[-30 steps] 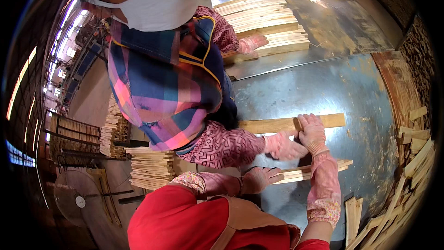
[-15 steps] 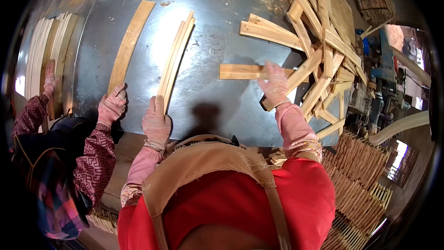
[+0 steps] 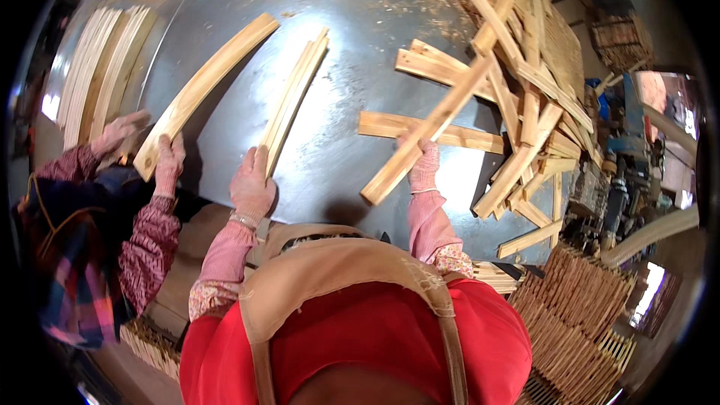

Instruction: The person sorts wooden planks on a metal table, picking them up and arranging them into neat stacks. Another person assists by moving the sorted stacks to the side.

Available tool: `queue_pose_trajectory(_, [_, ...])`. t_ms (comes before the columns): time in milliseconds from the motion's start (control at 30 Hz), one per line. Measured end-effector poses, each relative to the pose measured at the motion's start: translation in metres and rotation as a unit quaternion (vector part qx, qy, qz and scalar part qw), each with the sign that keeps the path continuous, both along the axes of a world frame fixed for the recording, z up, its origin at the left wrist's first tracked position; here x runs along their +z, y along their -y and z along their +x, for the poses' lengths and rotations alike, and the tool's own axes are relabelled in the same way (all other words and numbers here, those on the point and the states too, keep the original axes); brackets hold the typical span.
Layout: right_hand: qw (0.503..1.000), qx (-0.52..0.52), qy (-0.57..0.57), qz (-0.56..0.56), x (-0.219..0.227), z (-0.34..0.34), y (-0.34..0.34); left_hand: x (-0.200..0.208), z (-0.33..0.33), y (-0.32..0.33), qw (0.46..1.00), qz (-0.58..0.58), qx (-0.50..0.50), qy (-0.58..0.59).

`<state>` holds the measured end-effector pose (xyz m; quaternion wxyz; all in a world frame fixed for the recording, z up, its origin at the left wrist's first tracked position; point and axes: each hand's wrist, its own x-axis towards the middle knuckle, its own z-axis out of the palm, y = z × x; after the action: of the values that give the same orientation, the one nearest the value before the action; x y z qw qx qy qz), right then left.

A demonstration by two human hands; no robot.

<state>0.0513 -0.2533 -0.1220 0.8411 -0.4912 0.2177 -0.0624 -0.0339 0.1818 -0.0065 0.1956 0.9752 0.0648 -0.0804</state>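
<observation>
My left hand (image 3: 253, 184), in a pale pink glove, is closed around the near end of a small stack of narrow wooden slats (image 3: 294, 97) lying on the metal tabletop. My right hand (image 3: 424, 163), gloved the same way, grips a single wooden slat (image 3: 451, 106) near its lower end. That slat slants away to the right, and its far end overlaps the heap. It crosses over another slat (image 3: 380, 124) that lies flat on the table.
A jumbled heap of wooden slats (image 3: 529, 101) covers the table's right side. At left, a co-worker's gloved hand (image 3: 170, 161) holds a board (image 3: 206, 73), beside neatly stacked slats (image 3: 91, 67). Bundled slats (image 3: 574, 292) stand below the right edge. Sawdust dots the metal tabletop (image 3: 352, 45).
My right hand has closed on a slat from the heap and drawn it left and nearer. My left hand stays on its stack. The co-worker has raised and tilted the board.
</observation>
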Motion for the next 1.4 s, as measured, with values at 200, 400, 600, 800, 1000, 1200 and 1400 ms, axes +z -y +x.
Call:
queue_pose_trajectory(200, [0.979,0.154,-0.089,0.097,0.088,0.008,-0.140,0.004,0.002,-0.003,0.999,0.003,0.011,-0.042])
queue_pose_trajectory(400, [0.742,0.520,-0.142,-0.399,0.107,0.002,-0.231,0.000,0.003,0.000,0.998,-0.041,0.039,-0.043])
queue_pose_trajectory(600, [0.525,0.511,0.089,-0.675,0.142,0.044,-0.129,0.016,0.015,0.009,0.987,0.016,0.059,-0.147])
queue_pose_trajectory(800, [0.441,0.415,-0.086,-0.791,0.097,0.101,0.056,0.022,0.021,0.018,0.992,0.022,0.061,-0.108])
queue_pose_trajectory(1000, [0.903,0.263,-0.145,-0.308,0.068,0.162,-0.011,0.035,0.075,0.112,0.972,-0.224,-0.066,0.038])
queue_pose_trajectory(1200, [0.787,0.301,0.106,-0.528,0.078,0.200,-0.008,0.058,0.133,0.166,0.892,-0.424,0.078,-0.136])
queue_pose_trajectory(1400, [0.402,0.288,-0.020,-0.869,0.068,0.245,0.129,0.083,0.104,0.033,0.997,-0.060,0.007,0.055])
